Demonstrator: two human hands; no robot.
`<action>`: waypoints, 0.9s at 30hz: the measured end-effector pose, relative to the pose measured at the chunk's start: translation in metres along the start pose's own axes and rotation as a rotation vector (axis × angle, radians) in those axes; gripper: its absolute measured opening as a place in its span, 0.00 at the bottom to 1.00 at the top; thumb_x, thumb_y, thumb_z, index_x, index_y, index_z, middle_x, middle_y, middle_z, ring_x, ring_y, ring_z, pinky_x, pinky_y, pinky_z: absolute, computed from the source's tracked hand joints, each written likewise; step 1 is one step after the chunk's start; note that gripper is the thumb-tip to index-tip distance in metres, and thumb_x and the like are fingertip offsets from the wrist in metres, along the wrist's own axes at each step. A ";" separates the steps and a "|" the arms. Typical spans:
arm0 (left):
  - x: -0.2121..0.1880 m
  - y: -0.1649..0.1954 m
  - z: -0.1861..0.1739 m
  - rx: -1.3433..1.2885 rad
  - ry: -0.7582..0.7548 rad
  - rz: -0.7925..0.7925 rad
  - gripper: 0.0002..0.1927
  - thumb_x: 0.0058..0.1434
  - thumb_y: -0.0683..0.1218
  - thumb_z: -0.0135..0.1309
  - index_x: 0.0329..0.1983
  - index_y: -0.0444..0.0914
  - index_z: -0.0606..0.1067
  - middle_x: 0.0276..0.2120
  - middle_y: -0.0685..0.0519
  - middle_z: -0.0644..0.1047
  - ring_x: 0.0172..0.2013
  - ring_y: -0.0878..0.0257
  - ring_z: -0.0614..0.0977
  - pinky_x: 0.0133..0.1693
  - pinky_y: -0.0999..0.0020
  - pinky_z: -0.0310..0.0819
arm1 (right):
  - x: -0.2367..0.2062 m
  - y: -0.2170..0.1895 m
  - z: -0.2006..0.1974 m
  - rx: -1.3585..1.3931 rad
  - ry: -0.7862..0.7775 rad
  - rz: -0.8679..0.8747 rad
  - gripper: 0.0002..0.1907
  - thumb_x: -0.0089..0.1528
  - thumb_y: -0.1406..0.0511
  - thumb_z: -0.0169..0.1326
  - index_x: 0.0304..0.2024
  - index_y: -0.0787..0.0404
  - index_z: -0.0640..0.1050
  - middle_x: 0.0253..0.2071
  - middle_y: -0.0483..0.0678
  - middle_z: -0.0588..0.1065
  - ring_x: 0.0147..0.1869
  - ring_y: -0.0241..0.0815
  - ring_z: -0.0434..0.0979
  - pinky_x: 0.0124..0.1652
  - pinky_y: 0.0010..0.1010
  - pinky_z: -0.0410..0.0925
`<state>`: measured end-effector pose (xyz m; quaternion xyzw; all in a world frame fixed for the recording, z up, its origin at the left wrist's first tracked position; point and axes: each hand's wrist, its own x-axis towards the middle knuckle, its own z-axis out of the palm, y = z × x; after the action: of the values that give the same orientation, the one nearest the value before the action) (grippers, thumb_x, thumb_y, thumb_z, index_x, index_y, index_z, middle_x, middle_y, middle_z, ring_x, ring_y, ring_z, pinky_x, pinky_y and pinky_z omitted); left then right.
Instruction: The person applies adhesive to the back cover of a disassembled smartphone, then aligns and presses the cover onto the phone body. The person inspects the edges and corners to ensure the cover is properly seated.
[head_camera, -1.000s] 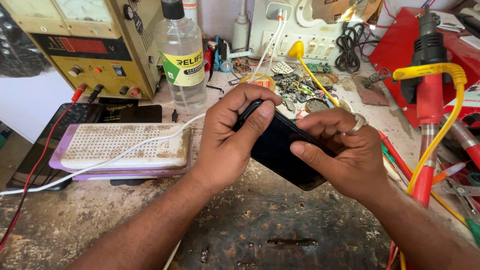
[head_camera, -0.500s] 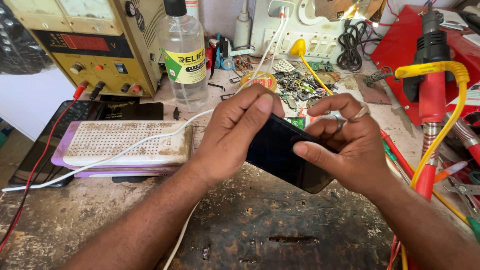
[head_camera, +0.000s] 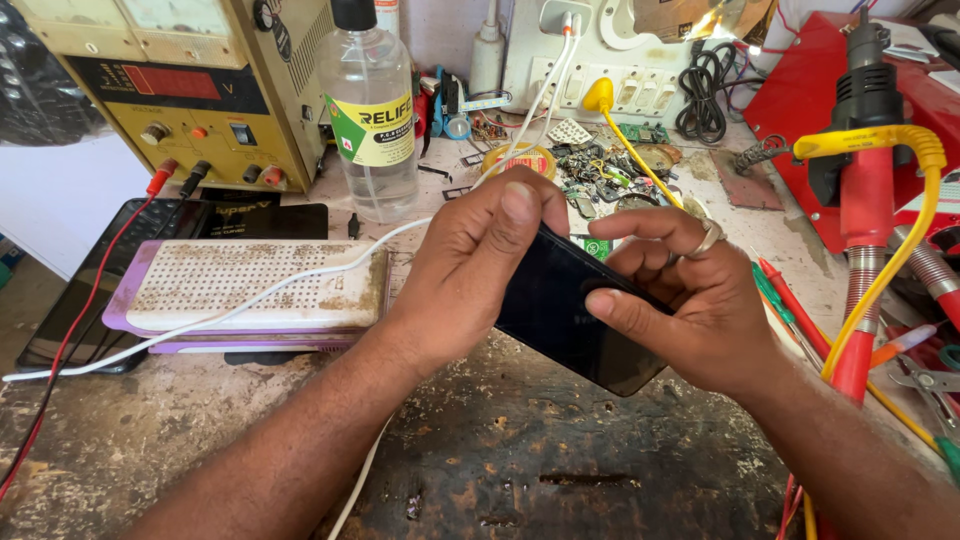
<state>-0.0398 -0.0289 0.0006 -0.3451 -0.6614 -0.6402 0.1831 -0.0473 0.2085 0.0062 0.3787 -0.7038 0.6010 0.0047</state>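
Both hands were on the black phone (head_camera: 560, 310) — left hand (head_camera: 470, 280) gripped its top edge, right hand (head_camera: 690, 310) fingers closed around its right side — held above the counter (head_camera: 560, 450) near its front edge.

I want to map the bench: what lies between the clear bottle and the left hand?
In the head view, a white cable crosses the bare, stained bench between the bottle and the left hand, which holds a black phone.
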 end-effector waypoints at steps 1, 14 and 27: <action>0.000 0.001 0.000 -0.007 0.005 0.028 0.32 0.79 0.67 0.33 0.44 0.37 0.73 0.37 0.57 0.73 0.40 0.70 0.74 0.47 0.73 0.70 | 0.000 0.000 0.000 0.018 -0.004 -0.013 0.26 0.64 0.75 0.60 0.63 0.61 0.71 0.39 0.43 0.78 0.45 0.27 0.77 0.42 0.19 0.70; 0.000 -0.002 -0.002 -0.081 0.010 0.093 0.33 0.80 0.68 0.33 0.47 0.35 0.73 0.42 0.56 0.74 0.46 0.70 0.75 0.54 0.72 0.70 | 0.002 -0.002 0.002 0.048 -0.100 0.028 0.20 0.67 0.74 0.54 0.62 0.63 0.70 0.47 0.44 0.77 0.51 0.28 0.75 0.50 0.23 0.69; -0.002 -0.004 -0.001 -0.151 0.026 -0.017 0.33 0.76 0.69 0.33 0.45 0.36 0.73 0.38 0.57 0.73 0.41 0.69 0.74 0.46 0.73 0.69 | 0.002 0.004 -0.001 0.016 -0.064 0.070 0.21 0.66 0.73 0.57 0.61 0.63 0.72 0.44 0.45 0.77 0.47 0.29 0.76 0.45 0.22 0.70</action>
<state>-0.0418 -0.0300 -0.0036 -0.3439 -0.6119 -0.6941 0.1596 -0.0515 0.2087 0.0037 0.3729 -0.7114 0.5942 -0.0417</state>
